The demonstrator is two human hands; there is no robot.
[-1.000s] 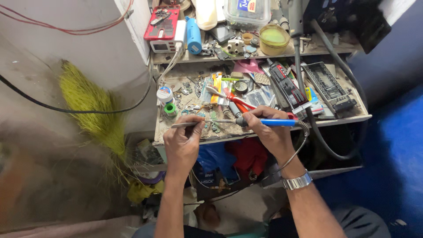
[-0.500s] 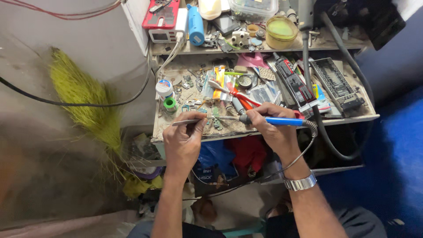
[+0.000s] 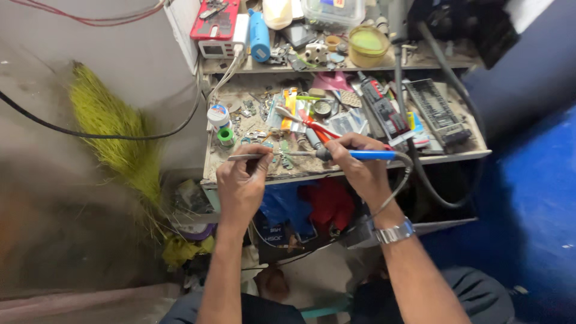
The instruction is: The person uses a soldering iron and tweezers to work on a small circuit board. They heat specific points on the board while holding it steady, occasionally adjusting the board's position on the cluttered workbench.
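Note:
My right hand (image 3: 360, 165) grips a soldering iron with a blue handle (image 3: 369, 155); its metal tip points left over the cluttered workbench (image 3: 462, 155). My left hand (image 3: 243, 183) pinches metal tweezers (image 3: 240, 157) that stick out to the left, their other end close to the iron's tip near a small green circuit piece (image 3: 287, 161). Both hands hover at the bench's front edge. A metal watch (image 3: 394, 233) sits on my right wrist. The iron's grey cord (image 3: 403, 180) loops down behind that hand.
A solder spool (image 3: 225, 136), a small white jar (image 3: 218, 114), red-handled cutters (image 3: 318, 128) and a black tester (image 3: 384, 111) lie on the bench. An upper shelf holds a blue bottle (image 3: 259, 36) and a yellow tub (image 3: 367, 45). A yellow broom (image 3: 117, 135) leans left. Black cables hang right.
The view has shifted slightly; both hands stay at the bench's front edge with tweezers and iron held the same way.

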